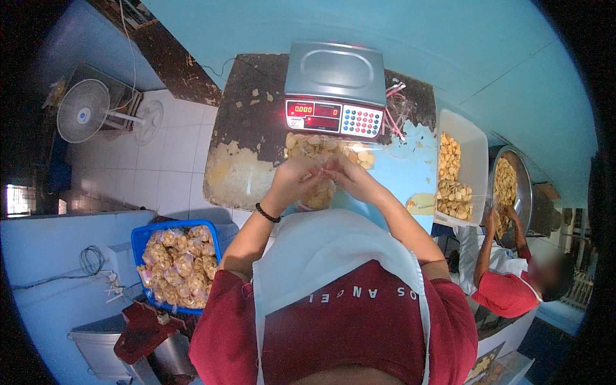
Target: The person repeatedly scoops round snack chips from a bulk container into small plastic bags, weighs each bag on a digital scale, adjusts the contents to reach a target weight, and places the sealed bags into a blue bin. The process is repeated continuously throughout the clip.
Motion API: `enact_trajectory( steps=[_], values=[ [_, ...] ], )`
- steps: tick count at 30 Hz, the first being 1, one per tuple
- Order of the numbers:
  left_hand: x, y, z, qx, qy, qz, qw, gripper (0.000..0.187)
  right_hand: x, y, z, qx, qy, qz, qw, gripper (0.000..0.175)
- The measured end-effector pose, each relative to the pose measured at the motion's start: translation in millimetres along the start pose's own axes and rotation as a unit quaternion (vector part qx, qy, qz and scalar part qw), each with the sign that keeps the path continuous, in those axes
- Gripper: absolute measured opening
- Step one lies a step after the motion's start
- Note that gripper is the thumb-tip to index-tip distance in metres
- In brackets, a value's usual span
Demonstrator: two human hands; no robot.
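Observation:
My left hand [297, 179], with a dark braided bracelet at the wrist, meets my right hand [355, 179] in front of my apron. The fingertips of both pinch together at the gathered top of a clear plastic bag [318, 196] of round chips. That bag rests near the table edge, close to my body, and my hands partly cover it. Just beyond my fingers, more bagged chips [308, 144] lie against the front of a digital scale [335, 72]. Its red display is lit and its metal pan carries nothing.
Pink and clear ties [397, 110] lie right of the scale on the worn table [250, 110]. A plastic tub [474, 130] and a metal basin [524, 168] hold chips; a co-worker's hands reach into the basin. At left are a blue basket [136, 237] of filled bags and a fan [83, 110].

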State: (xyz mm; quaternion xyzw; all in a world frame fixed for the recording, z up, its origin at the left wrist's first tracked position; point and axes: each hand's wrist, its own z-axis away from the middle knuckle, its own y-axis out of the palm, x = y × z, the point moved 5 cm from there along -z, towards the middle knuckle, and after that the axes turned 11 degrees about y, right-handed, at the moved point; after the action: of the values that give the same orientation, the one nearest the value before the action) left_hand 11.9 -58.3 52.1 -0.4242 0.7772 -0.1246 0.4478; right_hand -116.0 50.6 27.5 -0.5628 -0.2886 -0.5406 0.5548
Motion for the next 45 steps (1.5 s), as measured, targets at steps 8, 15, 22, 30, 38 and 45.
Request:
enact_trajectory(
  steps=[8, 15, 22, 30, 38, 45],
  values=[
    [-10, 1, -5, -0.063, 0.025, -0.076, 0.995, 0.017, -15, -2, -7, -0.096, 0.015, 0.083, 0.992, 0.025],
    [23, -19, 23, -0.045, -0.176, 0.000, 0.983, 0.012, -20, -27, 9, -0.184, -0.061, 0.168, 0.967, 0.015],
    [11, 11, -5, 0.087, -0.195, 0.005, 0.977, 0.026, 14, -17, 14, -0.167, -0.110, 0.108, 0.974, 0.012],
    [0, 15, -17, 0.043, -0.077, 0.002, 0.996, 0.022, 12, -11, 8, -0.139, -0.011, -0.056, 0.989, 0.018],
    [9, 19, -7, 0.042, -0.174, 0.157, 0.971, 0.023, 2, -13, 4, -0.097, 0.019, 0.054, 0.994, 0.024],
    [3, 5, -15, 0.034, -0.087, 0.073, 0.993, 0.024, 9, -11, 8, -0.037, -0.024, 0.013, 0.999, 0.025]
  ],
)
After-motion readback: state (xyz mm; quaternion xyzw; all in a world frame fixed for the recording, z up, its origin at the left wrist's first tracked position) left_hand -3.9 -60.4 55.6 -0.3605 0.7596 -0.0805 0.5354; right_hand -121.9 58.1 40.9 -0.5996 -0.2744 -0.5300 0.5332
